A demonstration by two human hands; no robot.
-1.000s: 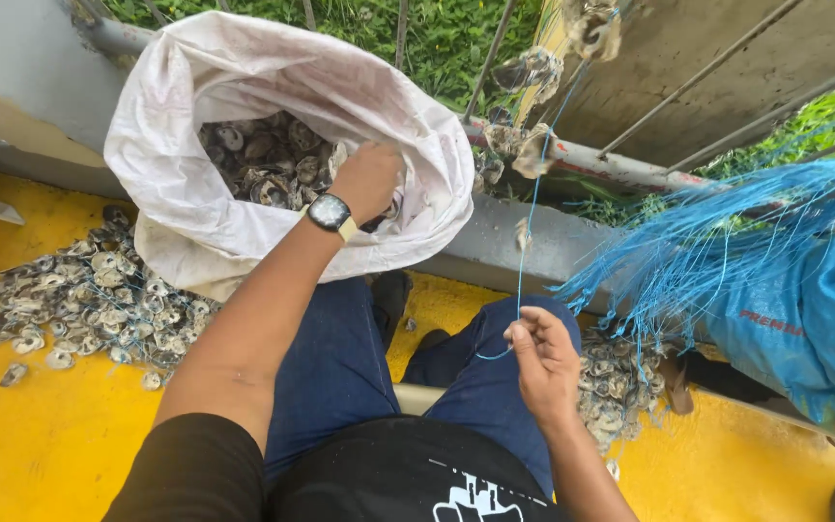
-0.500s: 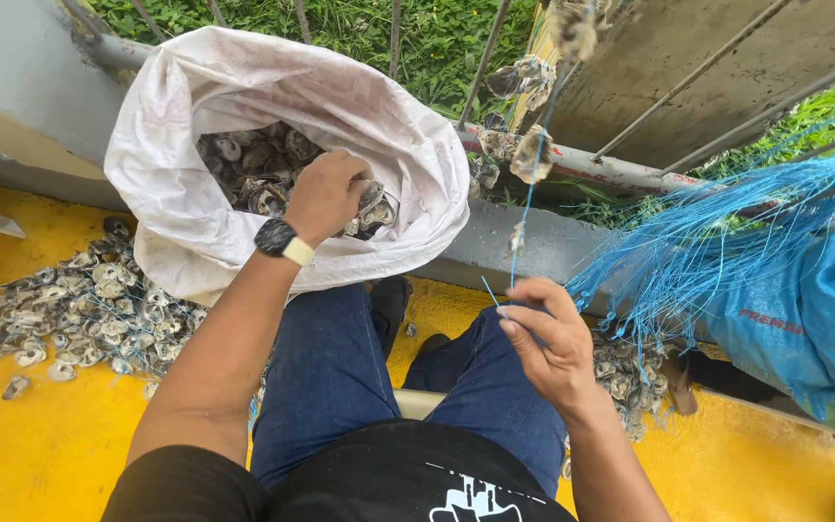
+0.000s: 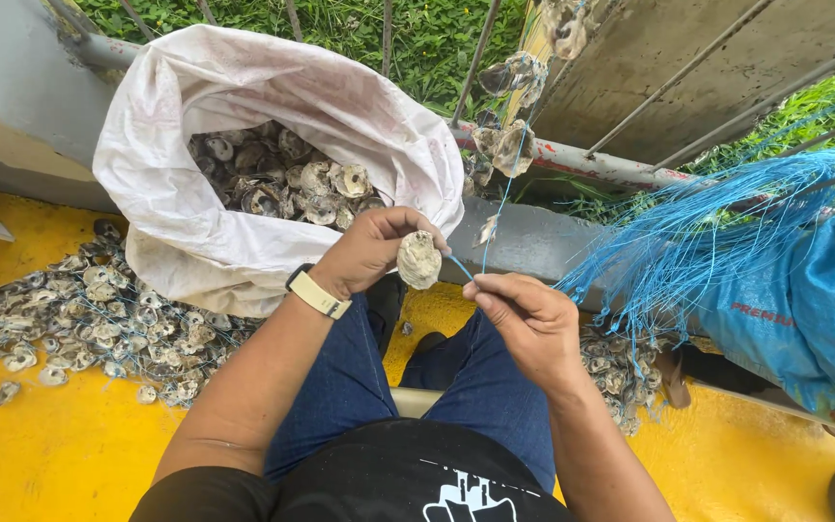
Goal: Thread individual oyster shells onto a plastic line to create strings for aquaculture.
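Note:
My left hand (image 3: pixel 371 251) holds a pale oyster shell (image 3: pixel 418 259) in its fingertips, just in front of the open white sack (image 3: pixel 176 232) full of shells. My right hand (image 3: pixel 524 319) pinches a thin blue string (image 3: pixel 491 232) close to the shell's right edge. The string rises to several shells (image 3: pixel 506 145) strung on it and hanging from the rail. A watch with a cream strap sits on my left wrist. I am seated, with my blue jeans below both hands.
A heap of strung shells (image 3: pixel 89 319) lies on the yellow floor at the left. More shells (image 3: pixel 620 372) lie by my right leg. A bundle of loose blue strings (image 3: pixel 717 232) and a blue bag (image 3: pixel 814 309) sit at the right. A metal rail (image 3: pixel 591 164) and grass lie beyond.
My left hand has come out of the sack with a shell and moved toward my right hand. My right hand has risen to meet it, holding the string.

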